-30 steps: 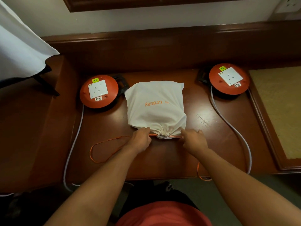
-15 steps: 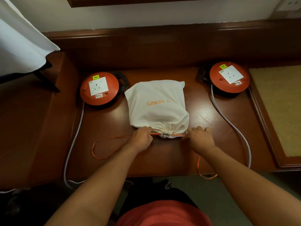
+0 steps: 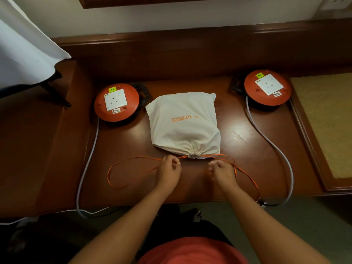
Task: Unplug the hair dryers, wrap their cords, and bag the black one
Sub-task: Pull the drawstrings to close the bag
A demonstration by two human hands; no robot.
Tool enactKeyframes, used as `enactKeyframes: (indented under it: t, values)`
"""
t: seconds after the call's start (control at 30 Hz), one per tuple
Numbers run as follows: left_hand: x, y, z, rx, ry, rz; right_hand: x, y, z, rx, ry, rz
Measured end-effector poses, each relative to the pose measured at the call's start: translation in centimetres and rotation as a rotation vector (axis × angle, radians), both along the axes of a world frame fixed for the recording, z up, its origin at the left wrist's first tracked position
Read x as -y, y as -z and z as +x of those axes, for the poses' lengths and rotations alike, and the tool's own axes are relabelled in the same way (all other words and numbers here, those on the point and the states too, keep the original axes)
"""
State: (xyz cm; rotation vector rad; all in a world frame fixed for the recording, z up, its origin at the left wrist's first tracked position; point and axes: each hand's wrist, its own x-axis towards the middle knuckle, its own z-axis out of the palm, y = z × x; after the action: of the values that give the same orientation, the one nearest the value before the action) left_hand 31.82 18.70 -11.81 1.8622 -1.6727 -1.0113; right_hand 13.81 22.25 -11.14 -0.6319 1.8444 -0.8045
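At the middle of the tabletop [image 3: 133, 141] lies the cream cloth drawstring bag [image 3: 183, 124], mouth cinched, printed "tracey" in orange. My left hand [image 3: 167, 173] and right hand [image 3: 222, 173] each pinch its thin orange drawstring [image 3: 133, 159]. Toward the far corners sit two round orange extension reels [image 3: 116, 102], the left one's label reading "5 METERS".

Right hand [image 3: 222, 173] drawn back inward along the orange drawstring [image 3: 245, 173] — left hand [image 3: 168, 171] edged nearer too, cord loops slacker.
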Motion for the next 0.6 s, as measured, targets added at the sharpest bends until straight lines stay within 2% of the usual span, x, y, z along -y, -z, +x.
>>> enactKeyframes:
  t: [0.07,0.1,0.17,0.23,0.3,0.47,0.6]
  values:
    - [0.0,-0.2,-1.5,-0.356,-0.255,0.52,1.1,-0.2,1.3,0.392,0.268,0.118]
    - [0.1,-0.2,-2.0,-0.515,-0.349,0.692,1.7,-0.1,1.5,0.487,0.345,0.152]
    - [0.6,0.2,-2.6,-0.749,-0.476,0.829,2.8,-0.1,1.8,0.554,0.44,0.185]
    - [1.4,0.5,-3.1,-0.897,-0.586,0.834,3.8,0.2,2.0,0.573,0.511,0.196]
    - [2.2,0.7,-3.5,-0.966,-0.688,0.796,4.3,0.4,2.2,0.563,0.547,0.213]
    - [3.3,0.4,-3.4,-0.913,-0.793,0.672,4.4,0.6,2.6,0.495,0.586,0.233]
    - [3.0,-0.4,-2.9,-0.868,-0.709,0.563,3.6,-0.1,2.3,0.449,0.628,0.151]
